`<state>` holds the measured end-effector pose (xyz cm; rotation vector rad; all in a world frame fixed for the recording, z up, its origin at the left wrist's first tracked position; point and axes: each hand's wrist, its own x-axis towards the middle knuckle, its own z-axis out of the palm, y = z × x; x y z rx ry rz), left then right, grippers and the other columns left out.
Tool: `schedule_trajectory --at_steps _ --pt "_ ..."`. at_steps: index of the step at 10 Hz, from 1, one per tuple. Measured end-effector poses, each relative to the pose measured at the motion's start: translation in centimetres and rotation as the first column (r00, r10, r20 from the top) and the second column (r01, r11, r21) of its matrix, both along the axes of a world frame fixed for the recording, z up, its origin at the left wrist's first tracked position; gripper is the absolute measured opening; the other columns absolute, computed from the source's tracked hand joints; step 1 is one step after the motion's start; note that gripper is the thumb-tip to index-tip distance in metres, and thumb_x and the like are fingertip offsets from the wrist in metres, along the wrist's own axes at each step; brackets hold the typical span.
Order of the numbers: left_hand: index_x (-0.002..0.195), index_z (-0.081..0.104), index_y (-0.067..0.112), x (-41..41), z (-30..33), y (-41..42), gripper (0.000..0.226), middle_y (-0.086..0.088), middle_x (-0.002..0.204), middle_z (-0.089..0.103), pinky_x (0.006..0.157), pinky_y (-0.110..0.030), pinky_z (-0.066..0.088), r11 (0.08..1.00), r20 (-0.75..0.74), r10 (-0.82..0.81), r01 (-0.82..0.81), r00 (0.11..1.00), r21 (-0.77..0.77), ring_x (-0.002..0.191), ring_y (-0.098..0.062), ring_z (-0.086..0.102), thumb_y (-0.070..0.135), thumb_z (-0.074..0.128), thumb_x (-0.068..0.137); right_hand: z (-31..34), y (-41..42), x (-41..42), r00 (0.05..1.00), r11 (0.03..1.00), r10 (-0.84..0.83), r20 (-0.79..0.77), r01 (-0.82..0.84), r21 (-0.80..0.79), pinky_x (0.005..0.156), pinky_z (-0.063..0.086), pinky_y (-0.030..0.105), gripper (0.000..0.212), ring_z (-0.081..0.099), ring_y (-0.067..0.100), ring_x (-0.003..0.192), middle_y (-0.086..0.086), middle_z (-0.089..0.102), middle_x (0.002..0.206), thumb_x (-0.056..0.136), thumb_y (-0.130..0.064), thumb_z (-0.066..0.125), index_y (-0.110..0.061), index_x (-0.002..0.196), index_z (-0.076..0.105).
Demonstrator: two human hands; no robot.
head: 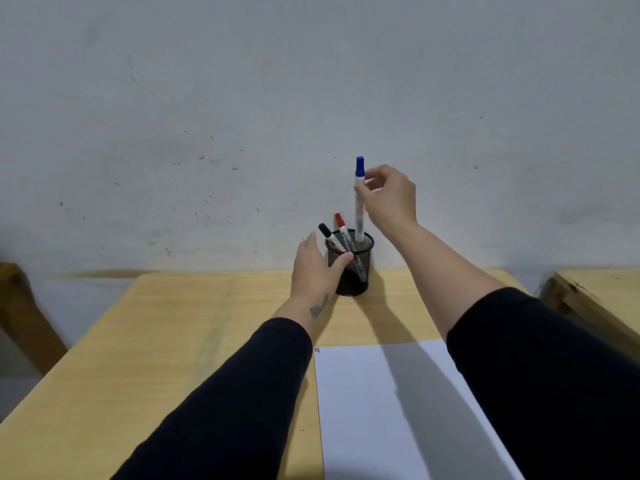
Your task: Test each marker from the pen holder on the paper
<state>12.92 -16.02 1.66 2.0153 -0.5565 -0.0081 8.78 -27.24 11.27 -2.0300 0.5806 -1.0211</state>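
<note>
A black mesh pen holder stands at the far edge of the wooden table, against the wall. My left hand grips its left side, thumb across the front. My right hand pinches a blue-capped marker near its top and holds it upright, with its lower end still inside the holder's rim. A black-capped marker and a red-capped marker lean to the left inside the holder. A white sheet of paper lies near me, with small marks at its top left corner.
A pale scuffed wall rises right behind the table. Another wooden table stands at the right. A wooden piece of furniture is at the left edge. My right forearm casts a shadow across the paper.
</note>
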Motion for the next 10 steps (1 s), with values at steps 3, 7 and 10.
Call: schedule_trajectory --at_steps 3,7,10 --pt "0.111 0.054 0.026 1.7 -2.8 -3.4 0.055 0.006 0.106 0.064 0.085 -0.038 0.054 0.986 0.041 -0.047 0.053 0.998 -0.161 0.099 -0.012 0.061 0.044 0.079 0.066 -5.5 -2.1 2.6 0.918 0.997 -0.079 -0.389 0.064 -0.051 0.074 0.051 0.032 0.018 0.067 0.028 0.093 0.010 0.071 0.099 0.084 -0.019 0.064 -0.009 0.097 0.071" --pt "0.110 0.049 0.016 1.4 -0.7 -2.0 0.063 -0.002 0.114 0.061 0.087 -0.039 0.051 0.997 0.011 -0.062 0.062 0.998 -0.051 0.107 -0.020 0.058 0.042 0.082 0.064 -4.1 -1.5 1.3 0.916 0.993 -0.110 -0.386 0.086 -0.081 0.084 0.048 0.031 0.036 0.063 0.028 0.108 0.011 0.066 0.118 0.083 -0.019 0.071 -0.010 0.118 0.065" --pt "0.132 0.049 0.020 -9.8 3.4 7.7 0.045 0.005 0.135 0.053 0.091 -0.019 0.033 0.988 0.251 -0.151 0.136 0.956 0.074 0.127 -0.012 0.047 0.038 0.055 0.091 -3.0 6.2 -13.8 0.951 0.974 0.029 -0.308 -0.096 -0.205 0.079 0.051 0.026 0.024 0.066 0.010 0.089 -0.011 0.071 0.093 0.084 -0.026 0.063 -0.025 0.108 0.068"
